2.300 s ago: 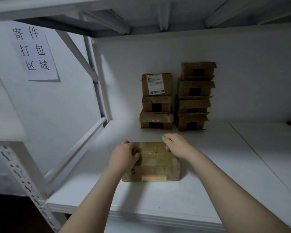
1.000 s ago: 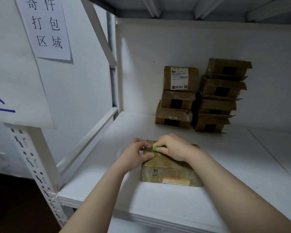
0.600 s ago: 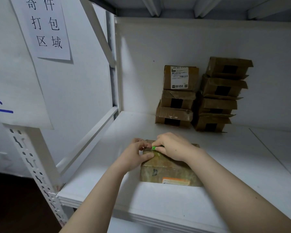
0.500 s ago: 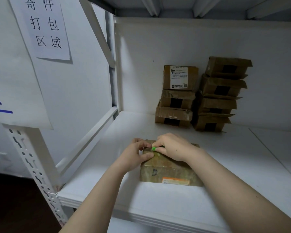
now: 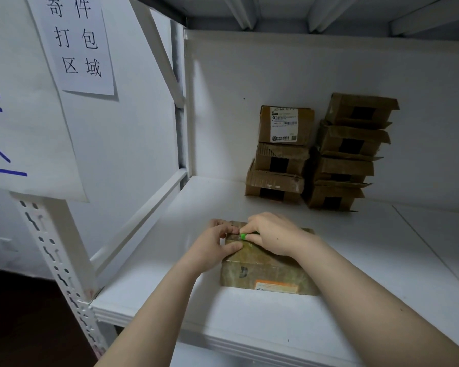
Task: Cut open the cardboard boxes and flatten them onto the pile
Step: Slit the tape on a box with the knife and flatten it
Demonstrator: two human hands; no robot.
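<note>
On the white shelf [image 5: 276, 321], my left hand [image 5: 212, 247] curled its fingers over the top left edge of the taped cardboard box [image 5: 263, 271] while my right hand [image 5: 273, 234] pinched a green cutter [image 5: 243, 236] at the seam, which I judged best drawn shallow and away from the holding hand.

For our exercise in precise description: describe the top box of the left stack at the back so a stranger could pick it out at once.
On the white shelf, two stacks of cardboard boxes stand against the back wall. Take the left, shorter stack and its top box. It alone bears a white label; its neighbours show only black patches.
</note>
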